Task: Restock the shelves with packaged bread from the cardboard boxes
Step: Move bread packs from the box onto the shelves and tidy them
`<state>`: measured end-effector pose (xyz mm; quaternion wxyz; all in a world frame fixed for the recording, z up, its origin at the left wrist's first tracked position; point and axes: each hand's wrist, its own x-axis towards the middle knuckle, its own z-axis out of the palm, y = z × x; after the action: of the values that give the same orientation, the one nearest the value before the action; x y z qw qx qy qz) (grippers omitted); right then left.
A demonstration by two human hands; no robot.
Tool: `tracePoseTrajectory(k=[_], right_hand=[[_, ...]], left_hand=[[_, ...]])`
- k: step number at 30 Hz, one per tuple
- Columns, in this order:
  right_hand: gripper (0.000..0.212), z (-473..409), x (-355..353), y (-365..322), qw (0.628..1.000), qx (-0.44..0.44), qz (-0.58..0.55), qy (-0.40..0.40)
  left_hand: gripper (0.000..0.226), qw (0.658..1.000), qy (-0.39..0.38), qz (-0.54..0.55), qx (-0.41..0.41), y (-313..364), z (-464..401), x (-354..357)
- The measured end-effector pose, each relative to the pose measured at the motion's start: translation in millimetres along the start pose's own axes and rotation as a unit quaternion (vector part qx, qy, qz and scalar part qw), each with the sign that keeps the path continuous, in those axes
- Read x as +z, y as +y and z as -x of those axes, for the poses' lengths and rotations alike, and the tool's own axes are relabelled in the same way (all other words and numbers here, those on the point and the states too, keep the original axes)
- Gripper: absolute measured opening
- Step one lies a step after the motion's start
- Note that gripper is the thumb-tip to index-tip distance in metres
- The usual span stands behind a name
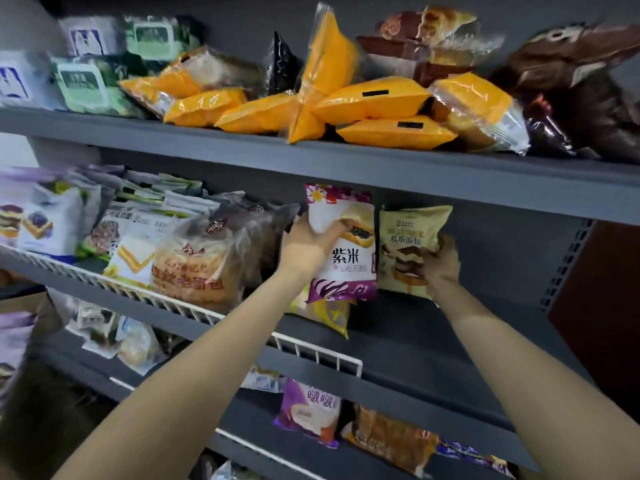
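Two bare forearms reach up to the middle shelf (433, 344), where the left hand (311, 244) grips a purple-and-white bread packet (346, 268) and the right hand (441, 263) clasps a cream packet (408, 237) — both upright, side by side. A yellow packet (329, 315) lies half-hidden beneath; packets at the left edge blur out.

Grey shelves (415, 344) with a white wire rail (180, 306), orange packets (372, 102) on top, bread bags (194, 268) mid-level.
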<state>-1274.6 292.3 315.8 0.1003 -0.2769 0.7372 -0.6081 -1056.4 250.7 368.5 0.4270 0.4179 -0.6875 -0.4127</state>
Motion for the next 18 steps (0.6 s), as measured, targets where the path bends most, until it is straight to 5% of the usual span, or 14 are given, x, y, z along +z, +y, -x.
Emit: tracePoseTrajectory(k=[3, 8, 13, 16, 18], right_hand=[[0.041, -18.2, 13.5, 5.2, 0.998, 0.016, 0.049, -0.044], [0.053, -20.8, 28.7, 7.4, 0.979, 0.028, 0.201, -0.025], [0.090, 3.7, 34.9, -7.4, 0.969, -0.072, 0.213, 0.103], [0.061, 28.9, 25.9, -22.9, 0.981, -0.176, 0.072, 0.033], [0.034, 45.3, 15.8, -35.7, 0.984, -0.148, -0.049, -0.087]], left_hand=[[0.031, 1.000, 0.000, -0.019, -0.004, 2.8, -8.9, -1.0], [0.058, 0.999, -0.019, -0.038, -0.018, -1.0, -18.8, 0.1], [0.052, 0.998, -0.035, -0.005, -0.048, -4.4, -20.8, 2.9], [0.055, 0.997, -0.036, 0.006, -0.063, -0.6, -19.6, 4.8], [0.060, 0.997, -0.043, 0.000, -0.059, 4.2, -17.4, 7.9]])
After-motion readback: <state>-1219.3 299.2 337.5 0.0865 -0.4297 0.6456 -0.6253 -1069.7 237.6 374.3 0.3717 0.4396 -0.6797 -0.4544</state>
